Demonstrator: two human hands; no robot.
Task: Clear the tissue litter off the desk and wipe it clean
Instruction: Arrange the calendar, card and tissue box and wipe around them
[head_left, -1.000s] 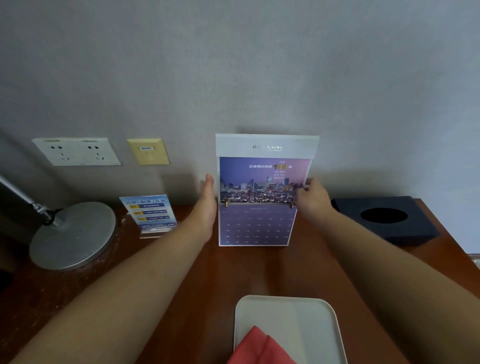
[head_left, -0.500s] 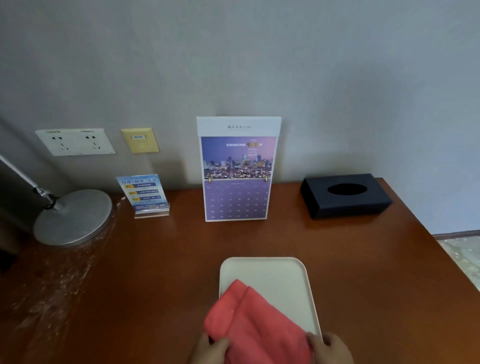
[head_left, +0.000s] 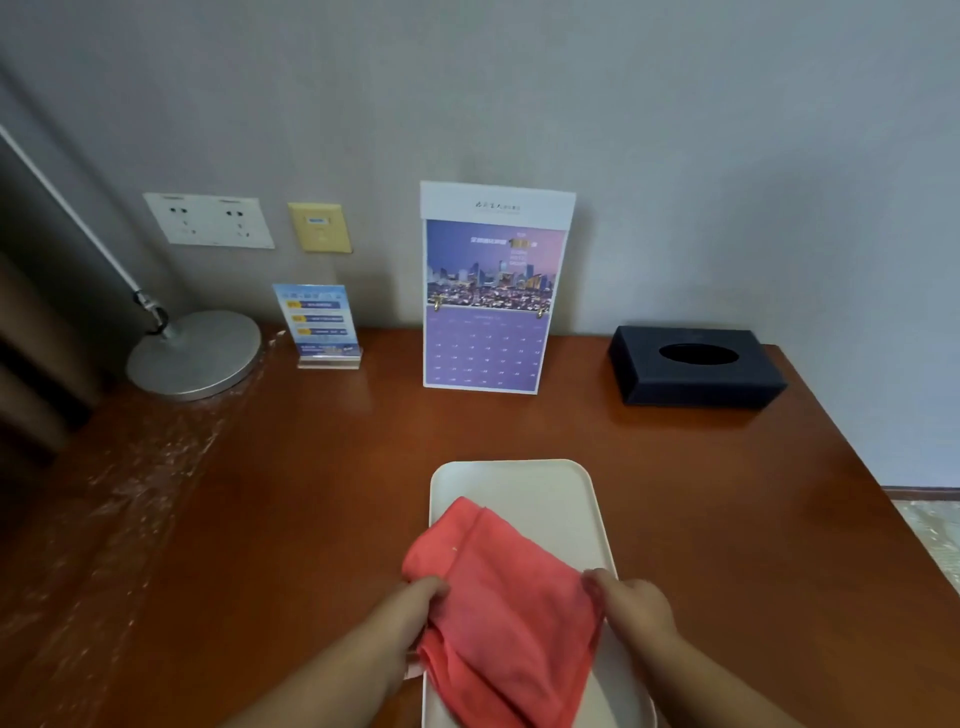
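Observation:
A folded coral-red cloth (head_left: 498, 603) lies on a white tray (head_left: 524, 488) near the front edge of the brown wooden desk (head_left: 311, 493). My left hand (head_left: 410, 613) pinches the cloth's left edge. My right hand (head_left: 631, 605) grips its right edge. Both forearms come in from the bottom of the view. No tissue litter shows on the desk.
Against the wall stand a purple calendar (head_left: 491, 291), a small blue sign in a clear holder (head_left: 319, 325) and a black tissue box (head_left: 693, 366). A lamp's round metal base (head_left: 195, 353) sits at the back left. Wall sockets (head_left: 208, 221) are above it. The desk's right edge (head_left: 878, 467) drops to the floor.
My hands left the calendar, which now stands against the wall, and came back to the tray. Both have taken hold of the red cloth's edges.

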